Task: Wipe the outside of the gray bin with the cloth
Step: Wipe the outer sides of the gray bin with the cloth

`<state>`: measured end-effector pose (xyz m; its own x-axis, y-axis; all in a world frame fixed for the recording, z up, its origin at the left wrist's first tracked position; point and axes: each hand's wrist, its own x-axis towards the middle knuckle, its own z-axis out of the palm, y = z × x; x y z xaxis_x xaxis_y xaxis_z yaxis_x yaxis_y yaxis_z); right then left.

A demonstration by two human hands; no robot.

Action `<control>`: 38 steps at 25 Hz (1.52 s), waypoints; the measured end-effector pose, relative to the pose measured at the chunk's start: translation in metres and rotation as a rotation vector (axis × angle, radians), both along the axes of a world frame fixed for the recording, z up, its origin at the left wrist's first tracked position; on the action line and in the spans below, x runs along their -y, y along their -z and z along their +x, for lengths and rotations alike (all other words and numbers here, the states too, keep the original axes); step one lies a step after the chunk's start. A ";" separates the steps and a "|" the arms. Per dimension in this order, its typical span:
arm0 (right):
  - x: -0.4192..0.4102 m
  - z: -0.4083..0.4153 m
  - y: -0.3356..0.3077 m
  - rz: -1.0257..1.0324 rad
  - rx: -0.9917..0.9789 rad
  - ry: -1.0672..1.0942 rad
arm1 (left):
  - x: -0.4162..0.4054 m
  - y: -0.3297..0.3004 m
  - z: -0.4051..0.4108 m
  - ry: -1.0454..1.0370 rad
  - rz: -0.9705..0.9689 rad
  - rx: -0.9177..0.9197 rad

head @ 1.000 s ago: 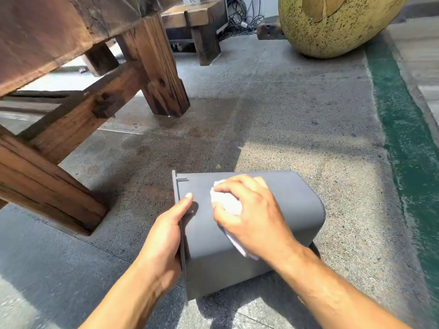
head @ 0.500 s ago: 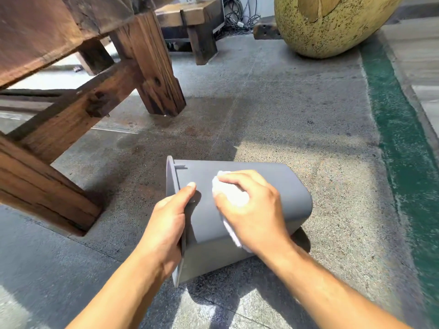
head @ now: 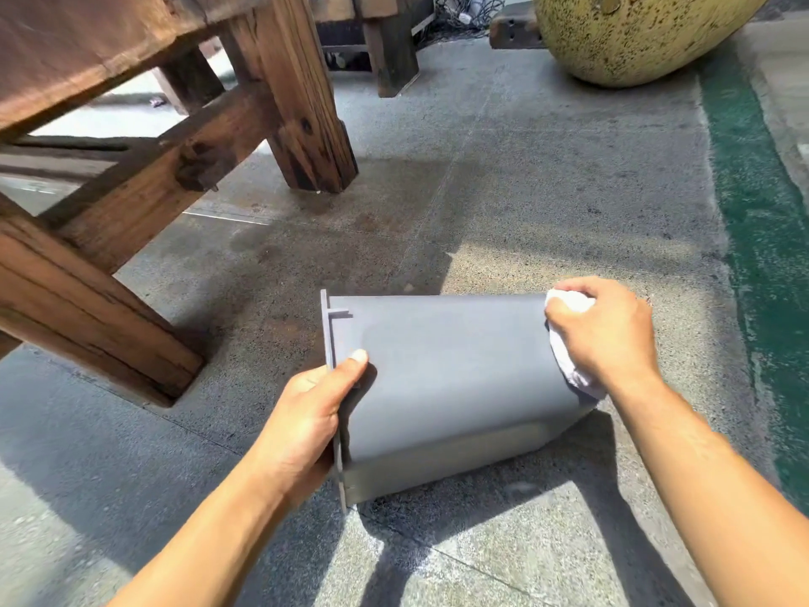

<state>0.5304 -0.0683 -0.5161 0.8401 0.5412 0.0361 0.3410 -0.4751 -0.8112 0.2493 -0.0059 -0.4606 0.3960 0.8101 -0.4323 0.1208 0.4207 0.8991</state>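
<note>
I have the smooth gray plastic bin (head: 442, 370) on its side on the concrete, my left hand (head: 302, 427) clamped on its rim, my right hand (head: 608, 335) bunching the crumpled white cloth (head: 569, 339) at its base end; the lower face and underside probably remain.

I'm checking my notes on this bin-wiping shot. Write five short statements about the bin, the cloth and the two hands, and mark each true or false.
1. The gray bin lies on its side on the concrete floor. True.
2. The right hand presses the white cloth at the bin's base end. True.
3. The left hand holds a second cloth. False: it grips the bin's rim, thumb on the outer wall.
4. The bin stands on the wooden table. False: it rests on the floor beside the table's legs.
5. A speckled yellow pot sits beyond the bin. True.
</note>
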 end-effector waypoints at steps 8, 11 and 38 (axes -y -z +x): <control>0.004 -0.076 -0.016 0.416 0.125 -0.240 | 0.004 0.008 0.009 0.147 0.119 0.096; -0.006 -0.124 -0.031 0.597 0.220 -0.466 | 0.005 0.012 0.004 0.239 0.150 0.106; 0.040 -0.056 0.049 -0.015 -0.205 -0.465 | -0.006 -0.027 0.052 0.802 0.604 -0.414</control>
<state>0.4748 -0.1083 -0.5650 0.4996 0.8586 -0.1147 0.3538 -0.3231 -0.8778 0.3014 -0.0002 -0.4334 0.8198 0.5043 -0.2713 0.5053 -0.4140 0.7571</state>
